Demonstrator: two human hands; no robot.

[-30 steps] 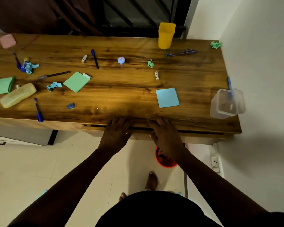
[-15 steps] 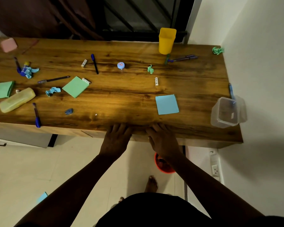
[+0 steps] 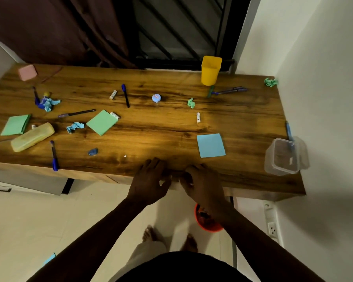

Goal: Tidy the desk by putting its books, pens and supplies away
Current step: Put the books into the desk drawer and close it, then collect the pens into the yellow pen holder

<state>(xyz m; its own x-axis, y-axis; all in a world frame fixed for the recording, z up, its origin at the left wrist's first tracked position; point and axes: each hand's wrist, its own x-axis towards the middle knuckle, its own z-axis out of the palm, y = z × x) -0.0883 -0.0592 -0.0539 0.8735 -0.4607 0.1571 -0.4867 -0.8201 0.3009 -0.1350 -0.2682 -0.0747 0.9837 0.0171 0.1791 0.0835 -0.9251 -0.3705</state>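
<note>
My left hand (image 3: 149, 182) and my right hand (image 3: 200, 184) rest side by side on the front edge of the wooden desk (image 3: 171, 127), fingers spread, holding nothing. Scattered on the desk are a blue sticky pad (image 3: 211, 145), a green pad (image 3: 102, 122), another green pad (image 3: 15, 124), a pink pad (image 3: 27, 72), several pens such as a blue one (image 3: 125, 95) and one at the front edge (image 3: 54, 156), a yellow pencil case (image 3: 32, 136) and a yellow pen cup (image 3: 210, 70).
A clear plastic box (image 3: 283, 157) stands at the desk's right end by the wall. Crumpled paper bits (image 3: 271, 82) and small tubes (image 3: 198, 117) lie about. An orange bin (image 3: 207, 220) sits on the floor under the desk beside my feet.
The drawer gap under the desk front has shut as both hands pushed forward; they now lie on the desk edge. The view shifted slightly downward.
</note>
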